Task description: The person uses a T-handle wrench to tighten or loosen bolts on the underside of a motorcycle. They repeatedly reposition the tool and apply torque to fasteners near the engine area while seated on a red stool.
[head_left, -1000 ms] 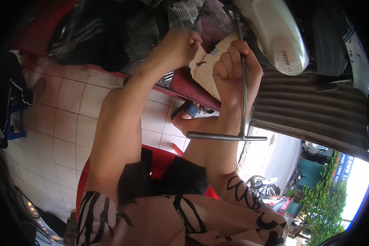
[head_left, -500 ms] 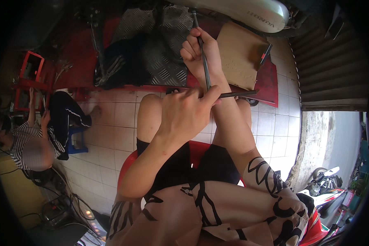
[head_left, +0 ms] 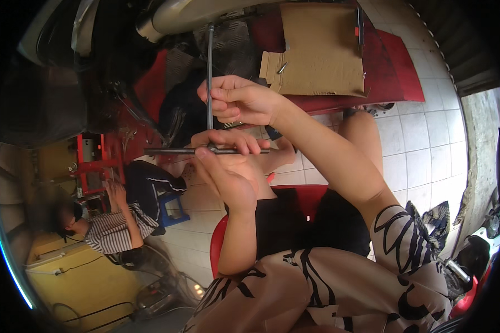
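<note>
My left hand point(head_left: 228, 169) holds the crossbar of a metal T-handle wrench point(head_left: 210, 61), its thumb and fingers curled around the bar. Farther up, my right hand point(head_left: 233, 101) grips the upright shaft with fingers and thumb. The wrench's far end reaches the underside of a silver motorbike part point(head_left: 186, 15); its exact contact is too small to make out. Right of the shaft, a sheet of cardboard point(head_left: 322, 53) lies on a red platform point(head_left: 397, 66), with a small metal piece point(head_left: 282, 67) on it.
At left a co-worker point(head_left: 114, 227) in a striped top sits on a blue stool point(head_left: 175, 210) by a red rack point(head_left: 97, 172). I sit on a red chair point(head_left: 218, 244) over a tiled floor point(head_left: 416, 150). Other motorbikes point(head_left: 472, 261) stand at right.
My left hand has come down from near the cardboard onto the crossbar, then turned to show its palm. My right hand stays on the shaft. The view has swung, showing more of the co-worker.
</note>
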A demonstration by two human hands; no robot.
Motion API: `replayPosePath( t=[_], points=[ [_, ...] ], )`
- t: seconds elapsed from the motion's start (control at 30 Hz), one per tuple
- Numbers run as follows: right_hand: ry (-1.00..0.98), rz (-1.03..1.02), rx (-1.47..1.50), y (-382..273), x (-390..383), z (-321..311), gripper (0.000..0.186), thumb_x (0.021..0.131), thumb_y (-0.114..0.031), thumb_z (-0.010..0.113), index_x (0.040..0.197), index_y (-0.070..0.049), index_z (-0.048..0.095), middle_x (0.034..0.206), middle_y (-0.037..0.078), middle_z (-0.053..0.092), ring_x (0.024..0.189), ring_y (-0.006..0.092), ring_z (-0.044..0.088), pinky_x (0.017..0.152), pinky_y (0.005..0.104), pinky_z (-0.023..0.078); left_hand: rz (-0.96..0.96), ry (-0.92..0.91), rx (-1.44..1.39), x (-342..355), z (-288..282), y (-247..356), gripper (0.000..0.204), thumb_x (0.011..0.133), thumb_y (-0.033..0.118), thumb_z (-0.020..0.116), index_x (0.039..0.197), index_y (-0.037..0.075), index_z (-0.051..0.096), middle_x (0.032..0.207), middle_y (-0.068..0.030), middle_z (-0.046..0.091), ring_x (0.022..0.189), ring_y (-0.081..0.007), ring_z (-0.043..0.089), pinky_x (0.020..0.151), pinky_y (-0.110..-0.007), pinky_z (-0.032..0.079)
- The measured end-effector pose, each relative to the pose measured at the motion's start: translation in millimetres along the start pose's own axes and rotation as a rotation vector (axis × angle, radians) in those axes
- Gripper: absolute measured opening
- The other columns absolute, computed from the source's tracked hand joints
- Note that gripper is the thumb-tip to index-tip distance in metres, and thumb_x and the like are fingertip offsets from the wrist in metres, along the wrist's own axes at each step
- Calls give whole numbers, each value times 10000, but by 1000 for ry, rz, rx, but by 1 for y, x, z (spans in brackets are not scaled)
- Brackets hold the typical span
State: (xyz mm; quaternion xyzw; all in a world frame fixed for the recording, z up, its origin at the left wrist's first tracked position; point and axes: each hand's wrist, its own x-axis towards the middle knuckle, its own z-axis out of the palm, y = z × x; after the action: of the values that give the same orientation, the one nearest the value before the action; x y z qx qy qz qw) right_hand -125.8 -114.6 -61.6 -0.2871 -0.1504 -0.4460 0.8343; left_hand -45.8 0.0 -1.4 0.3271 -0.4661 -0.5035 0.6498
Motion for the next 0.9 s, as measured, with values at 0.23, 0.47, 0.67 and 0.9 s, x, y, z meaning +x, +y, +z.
replayPosePath(
  t=[0.23, 0.47, 0.67, 0.9],
  points=[
    [199, -36, -163, 4, 0, 1, 201, 930, -173, 600, 910, 27, 593, 586, -28, 475, 477, 26, 396, 447, 183, 292, 176, 363, 851, 4, -51, 27, 281, 995, 205, 447, 1198, 11, 464, 864, -126, 617, 698, -169, 639, 572, -235, 526],
    [259, -63, -116, 7, 1, -1, 207, 920, -106, 591, 944, 99, 585, 610, -14, 465, 465, 43, 351, 446, 208, 293, -175, -278, 952, -37, -55, -2, 262, 1008, 175, 409, 1019, -37, 562, 827, -104, 640, 607, -127, 633, 556, -221, 473],
    [336, -75, -110, 8, 1, -6, 197, 927, -126, 594, 924, 71, 595, 568, -29, 439, 460, 38, 353, 429, 197, 273, 90, -176, 933, -24, -34, 29, 529, 1015, 178, 393, 1466, -27, 207, 741, -95, 629, 496, -78, 510, 460, -192, 397],
    [343, -108, -60, 5, 2, -2, 167, 932, -112, 578, 890, 50, 580, 585, -41, 429, 465, 31, 343, 425, 193, 271, -266, -201, 1174, -44, -57, 6, 632, 895, 3, 531, 1461, -17, 250, 584, 8, 498, 515, -4, 393, 464, -154, 268]
  ],
)
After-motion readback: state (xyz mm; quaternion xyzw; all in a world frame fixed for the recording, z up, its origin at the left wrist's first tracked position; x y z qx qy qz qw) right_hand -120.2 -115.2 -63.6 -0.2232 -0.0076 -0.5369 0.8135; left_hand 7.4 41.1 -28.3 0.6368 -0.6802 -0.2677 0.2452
